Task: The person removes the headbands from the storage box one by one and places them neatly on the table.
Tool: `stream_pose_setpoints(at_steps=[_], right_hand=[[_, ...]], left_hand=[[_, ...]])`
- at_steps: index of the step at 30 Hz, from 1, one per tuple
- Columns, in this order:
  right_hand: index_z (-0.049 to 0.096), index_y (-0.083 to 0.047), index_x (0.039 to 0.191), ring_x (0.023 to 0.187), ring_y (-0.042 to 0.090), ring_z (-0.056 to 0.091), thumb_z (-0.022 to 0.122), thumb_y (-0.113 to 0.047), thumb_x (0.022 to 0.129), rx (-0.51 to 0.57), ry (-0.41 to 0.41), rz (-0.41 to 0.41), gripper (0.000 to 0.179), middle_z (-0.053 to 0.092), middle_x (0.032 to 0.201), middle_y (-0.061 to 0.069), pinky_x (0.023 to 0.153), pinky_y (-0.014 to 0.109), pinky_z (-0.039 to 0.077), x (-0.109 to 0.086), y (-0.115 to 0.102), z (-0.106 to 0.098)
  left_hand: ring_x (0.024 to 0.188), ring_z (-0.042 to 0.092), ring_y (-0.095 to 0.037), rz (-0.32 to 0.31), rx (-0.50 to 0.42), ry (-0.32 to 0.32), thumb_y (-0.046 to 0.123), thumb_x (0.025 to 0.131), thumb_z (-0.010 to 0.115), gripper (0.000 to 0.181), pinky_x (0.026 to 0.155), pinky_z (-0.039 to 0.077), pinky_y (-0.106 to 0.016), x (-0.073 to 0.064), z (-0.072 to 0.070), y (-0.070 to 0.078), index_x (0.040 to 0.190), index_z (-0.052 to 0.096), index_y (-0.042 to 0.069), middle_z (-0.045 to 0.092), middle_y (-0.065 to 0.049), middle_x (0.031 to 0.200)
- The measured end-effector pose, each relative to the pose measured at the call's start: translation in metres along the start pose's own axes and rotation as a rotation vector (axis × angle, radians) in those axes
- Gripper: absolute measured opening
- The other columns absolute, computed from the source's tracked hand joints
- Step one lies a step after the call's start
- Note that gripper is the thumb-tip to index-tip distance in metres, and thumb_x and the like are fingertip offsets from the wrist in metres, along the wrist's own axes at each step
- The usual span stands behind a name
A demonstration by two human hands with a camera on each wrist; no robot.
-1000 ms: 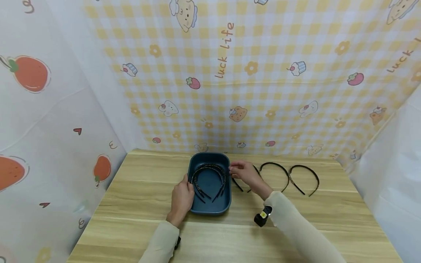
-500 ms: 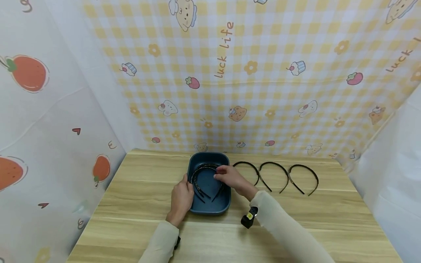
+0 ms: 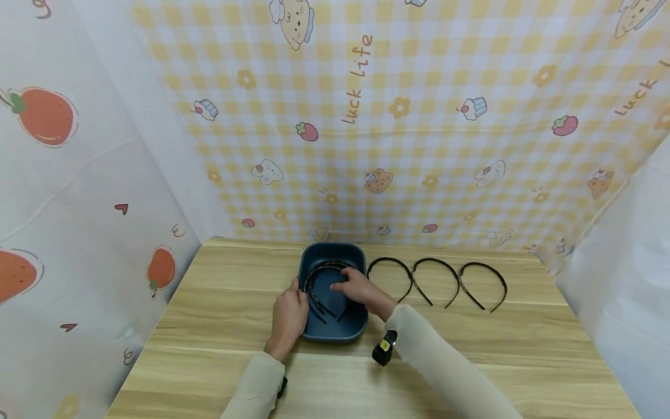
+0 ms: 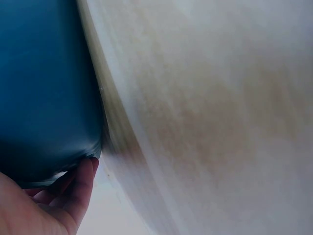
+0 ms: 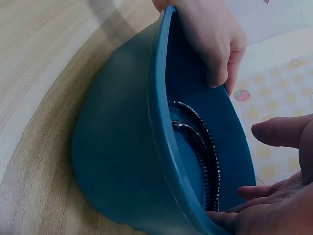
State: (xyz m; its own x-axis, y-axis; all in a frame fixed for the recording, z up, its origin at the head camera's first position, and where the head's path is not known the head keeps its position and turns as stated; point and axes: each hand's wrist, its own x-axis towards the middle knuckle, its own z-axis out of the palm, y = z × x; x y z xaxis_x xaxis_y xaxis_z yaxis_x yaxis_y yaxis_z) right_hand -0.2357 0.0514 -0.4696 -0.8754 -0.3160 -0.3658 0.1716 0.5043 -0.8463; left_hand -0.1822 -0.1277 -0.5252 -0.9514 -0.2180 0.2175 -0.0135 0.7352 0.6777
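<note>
A dark blue plastic bin (image 3: 335,336) stands on the table with several black headbands (image 3: 328,263) nested inside it. My left hand (image 3: 289,314) grips the bin's left rim, the thumb over the edge; the left wrist view shows its fingers (image 4: 84,188) against the outer wall. My right hand (image 3: 362,290) reaches over the right side into the bin. In the right wrist view its thumb (image 5: 279,131) stands well apart from the fingers, with nothing between them. Those fingers lie close to the beaded, toothed headbands (image 5: 211,164); whether they touch one is unclear.
To the right of the bin, three more black headbands lie in a row on the wooden table (image 3: 235,279): one by the bin (image 3: 389,259), one in the middle (image 3: 437,261), one farthest right (image 3: 484,265). A patterned cloth (image 3: 434,157) hangs behind.
My right hand has moved left, from the bin's right rim to over its inside, and a little lower. My left hand has kept its grip on the rim. The bin stays in place.
</note>
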Motion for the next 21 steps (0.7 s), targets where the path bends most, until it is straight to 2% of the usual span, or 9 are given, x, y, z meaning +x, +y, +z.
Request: stream_pose_setpoints(at_steps=[4,13,18,21], right_hand=[[0.040,0.005,0.146,0.137,0.039,0.040,0.065,-0.024,0.094,0.008,0.019,0.023,0.065,0.041,0.150,0.024,0.111,0.053,0.033,0.0022,-0.0001,0.0041],[0.039,0.005,0.146,0.136,0.039,0.042,0.064,-0.027,0.094,0.005,0.031,0.069,0.066,0.044,0.147,0.025,0.110,0.054,0.035,0.0062,-0.0008,0.0076],[0.042,0.005,0.144,0.134,0.039,0.043,0.065,-0.026,0.094,0.018,0.034,0.070,0.063,0.046,0.144,0.024,0.110,0.054,0.035,0.0055,-0.0011,0.0079],[0.043,0.004,0.144,0.133,0.039,0.044,0.065,-0.025,0.094,0.029,0.043,0.064,0.062,0.046,0.144,0.024,0.109,0.054,0.036,0.0049,-0.0015,0.0081]], left_hand=[[0.056,0.055,-0.022,-0.002,0.003,-0.001,0.007,0.096,0.050,0.043,0.053,0.047,-0.037,0.0000,-0.0007,0.0000,0.136,0.054,-0.009,0.068,-0.029,0.097],[0.056,0.056,-0.022,0.009,0.008,-0.002,0.007,0.096,0.050,0.042,0.054,0.048,-0.039,0.0000,-0.0003,0.0007,0.135,0.056,-0.008,0.068,-0.027,0.090],[0.051,0.051,-0.019,-0.006,-0.001,-0.011,0.007,0.097,0.050,0.043,0.049,0.043,-0.034,-0.0002,-0.0006,0.0005,0.137,0.053,-0.009,0.065,-0.022,0.079],[0.051,0.050,-0.018,-0.009,-0.004,-0.016,0.007,0.097,0.049,0.043,0.049,0.043,-0.033,-0.0008,-0.0012,0.0006,0.138,0.053,-0.009,0.066,-0.023,0.081]])
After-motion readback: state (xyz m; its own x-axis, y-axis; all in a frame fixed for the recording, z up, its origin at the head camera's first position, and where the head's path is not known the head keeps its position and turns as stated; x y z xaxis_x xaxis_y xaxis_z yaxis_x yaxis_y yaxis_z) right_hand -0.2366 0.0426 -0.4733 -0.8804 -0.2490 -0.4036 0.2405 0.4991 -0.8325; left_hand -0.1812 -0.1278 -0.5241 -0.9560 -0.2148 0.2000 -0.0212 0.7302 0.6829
